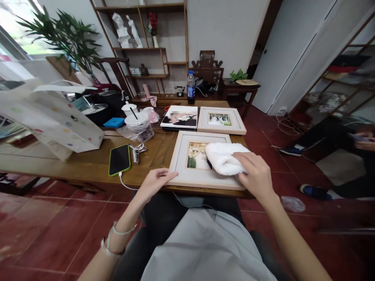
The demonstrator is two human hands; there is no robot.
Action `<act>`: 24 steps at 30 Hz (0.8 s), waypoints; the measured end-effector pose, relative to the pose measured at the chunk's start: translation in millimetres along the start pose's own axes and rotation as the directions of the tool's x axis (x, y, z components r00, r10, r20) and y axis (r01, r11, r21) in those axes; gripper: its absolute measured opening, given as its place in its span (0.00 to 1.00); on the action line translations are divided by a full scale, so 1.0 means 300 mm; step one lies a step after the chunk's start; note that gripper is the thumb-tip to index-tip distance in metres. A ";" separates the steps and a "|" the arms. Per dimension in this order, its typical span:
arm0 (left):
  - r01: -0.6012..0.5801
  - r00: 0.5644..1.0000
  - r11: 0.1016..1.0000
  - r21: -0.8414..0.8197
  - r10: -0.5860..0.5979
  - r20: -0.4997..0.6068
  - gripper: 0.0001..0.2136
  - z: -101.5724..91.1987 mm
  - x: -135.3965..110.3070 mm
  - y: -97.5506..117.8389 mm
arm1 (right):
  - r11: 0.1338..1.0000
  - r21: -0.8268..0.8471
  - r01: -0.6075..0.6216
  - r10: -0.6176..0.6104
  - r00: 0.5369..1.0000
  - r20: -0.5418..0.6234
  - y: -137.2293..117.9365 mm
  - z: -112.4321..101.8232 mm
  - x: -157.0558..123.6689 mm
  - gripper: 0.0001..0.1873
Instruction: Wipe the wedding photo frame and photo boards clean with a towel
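A picture frame (181,156) with a pale wooden edge and a small photo lies flat at the table's near edge. My left hand (155,181) grips its near left corner, thumb on top and the other fingers at the side. In my right hand (254,171) is a folded white cloth (225,156), resting on the right part of the frame and covering some of the photo. A small dark part shows under the cloth's left edge; I cannot make out what it is.
Behind lie a second picture frame (234,117) and a photo album (180,117), with a cola bottle (191,88) beyond. To the left are a charging phone (119,160), a lidded cup (137,123), a blue box (114,122) and a paper bag (73,125). Another person (360,156) sits at right.
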State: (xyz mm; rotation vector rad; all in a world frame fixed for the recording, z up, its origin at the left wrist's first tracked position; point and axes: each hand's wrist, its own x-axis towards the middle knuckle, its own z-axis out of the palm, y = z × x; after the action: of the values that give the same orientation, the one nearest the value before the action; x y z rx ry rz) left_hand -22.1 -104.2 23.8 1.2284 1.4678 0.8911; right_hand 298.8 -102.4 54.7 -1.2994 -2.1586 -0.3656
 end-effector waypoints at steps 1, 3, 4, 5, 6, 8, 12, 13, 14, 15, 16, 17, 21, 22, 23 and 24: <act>-0.057 0.996 0.986 0.158 0.068 -0.063 0.22 -0.010 0.010 0.008 | 1.000 -0.004 0.009 -0.008 0.998 0.059 -0.009 0.003 0.007 0.25; -0.170 0.962 0.910 0.379 0.236 -0.135 0.28 -0.015 0.032 0.020 | 0.999 -0.020 0.030 -0.026 0.984 0.175 -0.027 0.008 0.020 0.25; -0.235 0.945 0.879 0.416 0.307 -0.113 0.30 -0.009 0.043 0.022 | 0.999 -0.033 0.037 -0.029 0.974 0.226 -0.036 0.011 0.026 0.24; -0.308 0.927 0.857 0.414 0.368 -0.073 0.31 0.000 0.054 0.022 | 0.998 -0.049 0.042 -0.027 0.964 0.265 -0.046 0.014 0.030 0.23; -0.382 0.905 0.838 0.391 0.424 -0.024 0.30 0.011 0.065 0.018 | 0.997 -0.069 0.043 -0.021 0.957 0.290 -0.055 0.018 0.032 0.22; -0.491 0.855 0.795 0.356 0.518 0.023 0.27 0.035 0.084 0.006 | 0.993 -0.107 0.044 -0.009 0.952 0.306 -0.070 0.027 0.032 0.21; -0.524 0.846 0.801 0.291 0.529 0.067 0.25 0.057 0.111 -0.015 | 0.989 -0.143 0.039 0.001 0.963 0.269 -0.080 0.046 0.027 0.23; -0.519 0.851 0.808 0.279 0.518 0.086 0.25 0.055 0.115 -0.016 | 0.990 -0.137 0.029 0.006 0.969 0.247 -0.073 0.050 0.031 0.24; -0.516 0.855 0.813 0.269 0.508 0.105 0.25 0.051 0.117 -0.016 | 0.992 -0.127 0.012 0.016 0.976 0.218 -0.061 0.053 0.039 0.23; -0.516 0.856 0.816 0.260 0.502 0.123 0.25 0.046 0.119 -0.015 | 0.993 -0.117 -0.013 0.034 0.984 0.177 -0.044 0.057 0.051 0.23; -0.520 0.854 0.816 0.252 0.501 0.140 0.25 0.040 0.120 -0.014 | 0.993 -0.110 -0.044 0.057 0.991 0.124 -0.023 0.062 0.067 0.22; -0.525 0.851 0.815 0.245 0.502 0.153 0.25 0.036 0.121 -0.012 | 0.991 -0.108 -0.076 0.083 0.995 0.063 0.001 0.069 0.086 0.22; -0.541 0.841 0.805 0.242 0.511 0.180 0.24 0.027 0.121 -0.010 | 0.986 -0.139 -0.088 0.080 0.995 -0.058 0.084 0.123 0.168 0.25; -0.543 0.840 0.803 0.246 0.511 0.185 0.24 0.027 0.120 -0.011 | 0.987 -0.152 -0.053 0.051 0.999 -0.021 0.095 0.142 0.183 0.26; -0.543 0.839 0.802 0.249 0.510 0.188 0.24 0.028 0.120 -0.012 | 0.986 -0.164 -0.018 0.024 0.999 0.036 0.103 0.160 0.196 0.27; -0.545 0.838 0.800 0.251 0.511 0.191 0.24 0.029 0.119 -0.013 | 0.985 -0.172 0.014 0.004 0.995 0.103 0.106 0.176 0.205 0.28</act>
State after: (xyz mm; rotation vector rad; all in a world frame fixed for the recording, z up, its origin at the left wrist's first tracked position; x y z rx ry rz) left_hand -14.6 -70.8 10.0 1.9483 1.2034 0.9604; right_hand 286.7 -16.4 48.5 -1.4358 -2.2575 -0.5081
